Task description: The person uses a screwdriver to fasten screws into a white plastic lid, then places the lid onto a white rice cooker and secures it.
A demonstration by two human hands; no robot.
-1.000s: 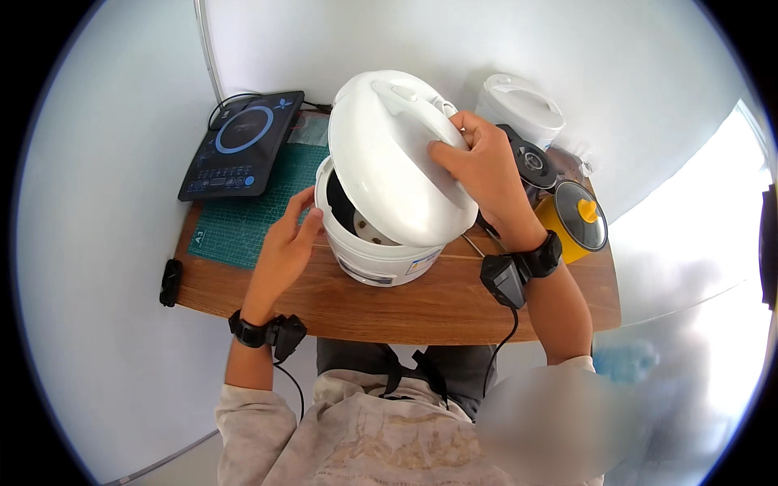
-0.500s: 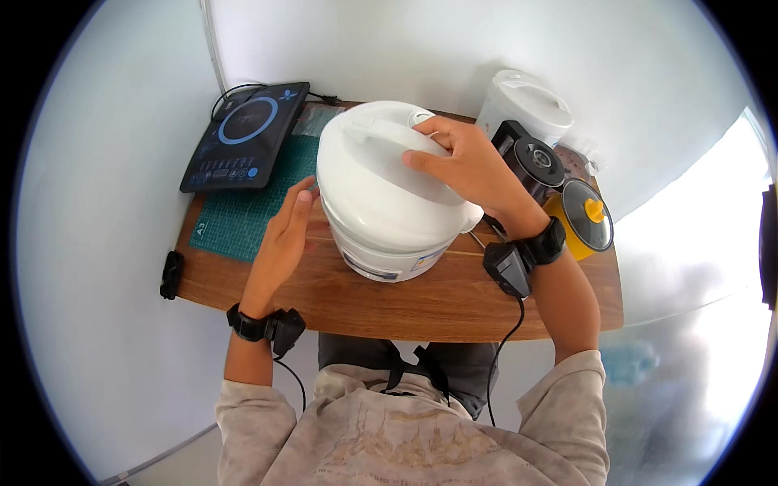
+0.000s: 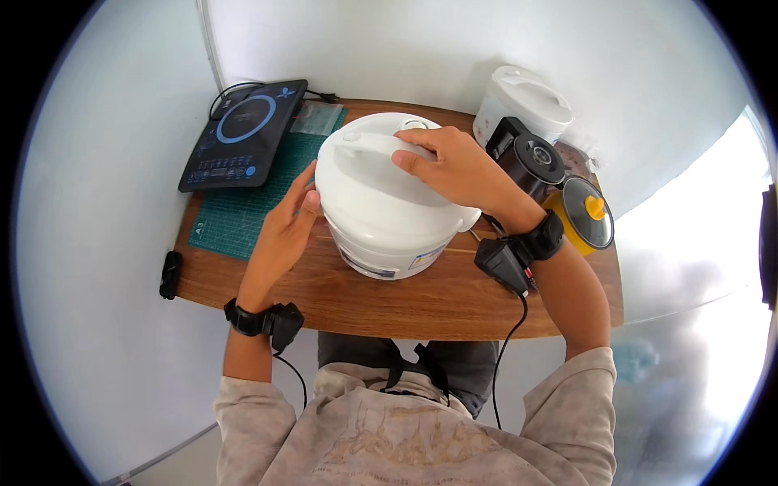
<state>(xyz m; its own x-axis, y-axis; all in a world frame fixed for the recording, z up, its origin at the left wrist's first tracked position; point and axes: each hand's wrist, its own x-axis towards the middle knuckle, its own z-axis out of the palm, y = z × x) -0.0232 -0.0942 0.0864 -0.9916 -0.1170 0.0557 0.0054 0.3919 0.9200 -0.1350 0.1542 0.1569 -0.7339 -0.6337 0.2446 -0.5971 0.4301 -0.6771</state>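
Observation:
A white rice cooker [image 3: 365,235] with a domed lid [image 3: 369,194] stands in the middle of the wooden table. My right hand [image 3: 458,166] reaches over its top from the right, thumb and fingers closed round the raised handle [image 3: 377,160] of the lid. Beside the cooker's left wall is my left hand [image 3: 284,231], its fingers stretched out and the fingertips at the white side, seemingly touching it. Black devices are strapped to both my wrists.
A black induction cooktop [image 3: 243,134] lies at the left, partly over a green cutting mat [image 3: 223,220]. To the right stand a second white cooker [image 3: 523,105], a dark kettle [image 3: 531,166] and a yellow pot [image 3: 579,215] with a glass lid. Cables hang from my wrists.
The cooker's lid has come down a little, and its far edge has dropped toward me. My right hand keeps its grip on the handle. The left hand stays at the side.

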